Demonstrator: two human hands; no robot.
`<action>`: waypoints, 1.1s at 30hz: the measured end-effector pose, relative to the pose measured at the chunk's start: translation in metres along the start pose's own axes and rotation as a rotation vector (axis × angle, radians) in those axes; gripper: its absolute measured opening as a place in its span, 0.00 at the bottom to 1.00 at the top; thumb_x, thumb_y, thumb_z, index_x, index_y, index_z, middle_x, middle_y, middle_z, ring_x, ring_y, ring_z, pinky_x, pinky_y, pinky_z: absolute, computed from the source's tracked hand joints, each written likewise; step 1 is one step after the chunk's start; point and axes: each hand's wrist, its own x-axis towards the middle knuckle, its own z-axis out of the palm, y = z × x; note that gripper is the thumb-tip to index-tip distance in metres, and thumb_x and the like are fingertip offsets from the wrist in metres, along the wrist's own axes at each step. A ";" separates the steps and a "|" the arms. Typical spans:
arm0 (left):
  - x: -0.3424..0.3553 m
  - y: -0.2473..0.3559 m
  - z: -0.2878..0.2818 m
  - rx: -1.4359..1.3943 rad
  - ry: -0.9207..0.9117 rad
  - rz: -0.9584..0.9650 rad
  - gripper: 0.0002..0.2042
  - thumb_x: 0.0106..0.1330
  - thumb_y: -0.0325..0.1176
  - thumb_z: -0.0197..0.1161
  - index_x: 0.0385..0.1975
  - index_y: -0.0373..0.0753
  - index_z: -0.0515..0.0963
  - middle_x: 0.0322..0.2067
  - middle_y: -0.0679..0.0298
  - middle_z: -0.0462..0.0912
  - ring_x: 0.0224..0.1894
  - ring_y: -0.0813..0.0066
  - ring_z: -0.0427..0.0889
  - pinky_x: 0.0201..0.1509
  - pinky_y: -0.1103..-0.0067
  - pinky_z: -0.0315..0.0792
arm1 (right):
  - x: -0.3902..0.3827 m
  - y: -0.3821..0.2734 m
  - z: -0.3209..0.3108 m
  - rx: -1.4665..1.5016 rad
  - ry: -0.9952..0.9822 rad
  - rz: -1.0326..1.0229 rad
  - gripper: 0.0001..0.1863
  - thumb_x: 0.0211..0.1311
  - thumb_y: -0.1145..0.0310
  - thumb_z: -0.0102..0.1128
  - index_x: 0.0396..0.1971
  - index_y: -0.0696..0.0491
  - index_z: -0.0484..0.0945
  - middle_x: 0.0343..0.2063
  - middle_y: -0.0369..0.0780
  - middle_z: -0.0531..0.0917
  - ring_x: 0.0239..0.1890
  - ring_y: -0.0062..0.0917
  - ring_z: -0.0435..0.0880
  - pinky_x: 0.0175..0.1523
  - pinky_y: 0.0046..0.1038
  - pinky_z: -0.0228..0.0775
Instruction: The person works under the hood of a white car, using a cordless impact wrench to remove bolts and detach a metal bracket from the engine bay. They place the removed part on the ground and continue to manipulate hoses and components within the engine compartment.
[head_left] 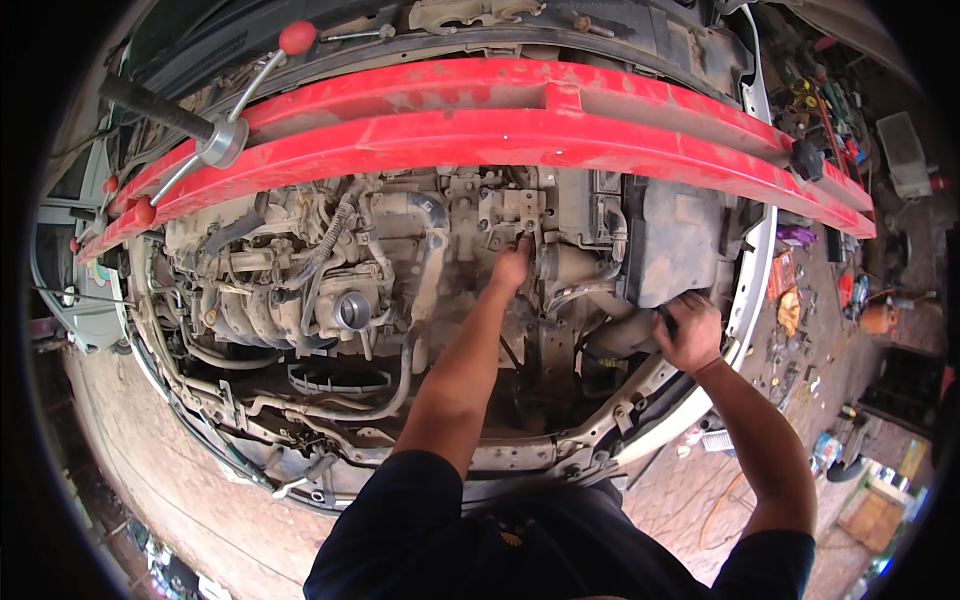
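Dusty bracket [512, 207]; red beams [450, 140] span engine bay [500, 456].

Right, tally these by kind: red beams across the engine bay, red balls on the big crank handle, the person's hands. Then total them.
Red beams: 2 (far beam, near beam)
Red balls: 2 (upper ball, lower ball)
Hands: 2 (left hand, right hand)
Total: 6

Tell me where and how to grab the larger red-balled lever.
Probably best by the lever's upper ball, coming from the right: that end projects past the red beams, its roundness suits a hand's grip, and the dark rod lies left. The lower ball overlaps a beam in view.
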 end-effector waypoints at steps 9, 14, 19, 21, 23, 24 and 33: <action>0.012 -0.003 -0.007 -0.152 0.003 -0.228 0.32 0.71 0.55 0.54 0.59 0.27 0.73 0.51 0.43 0.82 0.53 0.50 0.79 0.57 0.62 0.69 | 0.004 -0.002 -0.001 -0.018 -0.011 -0.011 0.10 0.54 0.63 0.64 0.27 0.55 0.81 0.27 0.48 0.83 0.34 0.45 0.83 0.43 0.43 0.74; 0.007 -0.001 0.000 -0.236 0.060 -0.202 0.31 0.71 0.52 0.55 0.58 0.27 0.73 0.49 0.44 0.83 0.50 0.51 0.80 0.56 0.63 0.70 | 0.002 -0.001 0.000 -0.010 -0.006 -0.009 0.10 0.54 0.63 0.64 0.27 0.55 0.81 0.27 0.48 0.83 0.34 0.45 0.83 0.43 0.43 0.74; 0.004 0.004 -0.005 -0.296 -0.058 -0.175 0.29 0.70 0.52 0.56 0.54 0.27 0.76 0.41 0.49 0.85 0.43 0.56 0.81 0.51 0.65 0.72 | 0.000 0.000 -0.001 -0.027 0.004 -0.012 0.10 0.53 0.63 0.64 0.28 0.55 0.81 0.28 0.48 0.83 0.34 0.45 0.83 0.44 0.42 0.75; 0.008 0.000 -0.009 -0.222 -0.025 -0.204 0.27 0.70 0.51 0.56 0.51 0.28 0.78 0.38 0.51 0.85 0.40 0.58 0.80 0.49 0.67 0.72 | 0.003 -0.002 -0.001 -0.018 -0.019 -0.011 0.10 0.53 0.63 0.64 0.28 0.55 0.81 0.28 0.48 0.83 0.34 0.45 0.83 0.44 0.42 0.75; 0.009 -0.001 -0.006 -0.190 0.046 -0.179 0.27 0.70 0.52 0.56 0.49 0.28 0.79 0.37 0.52 0.84 0.37 0.60 0.79 0.47 0.68 0.72 | 0.004 -0.002 0.000 -0.007 -0.015 -0.013 0.10 0.53 0.64 0.64 0.27 0.55 0.80 0.28 0.48 0.83 0.34 0.45 0.83 0.44 0.42 0.75; 0.009 0.000 -0.004 -0.175 0.079 -0.166 0.27 0.70 0.52 0.56 0.49 0.28 0.79 0.37 0.53 0.84 0.36 0.61 0.78 0.45 0.69 0.72 | 0.002 0.000 0.001 -0.001 0.001 -0.017 0.10 0.53 0.64 0.64 0.27 0.56 0.80 0.28 0.48 0.83 0.34 0.45 0.83 0.44 0.42 0.75; -0.015 0.036 0.002 -0.169 0.055 -0.251 0.30 0.71 0.53 0.55 0.59 0.30 0.74 0.40 0.52 0.86 0.48 0.53 0.84 0.52 0.64 0.73 | -0.005 0.004 -0.003 -0.008 -0.008 0.008 0.10 0.53 0.64 0.64 0.29 0.56 0.81 0.28 0.49 0.83 0.35 0.46 0.83 0.44 0.42 0.75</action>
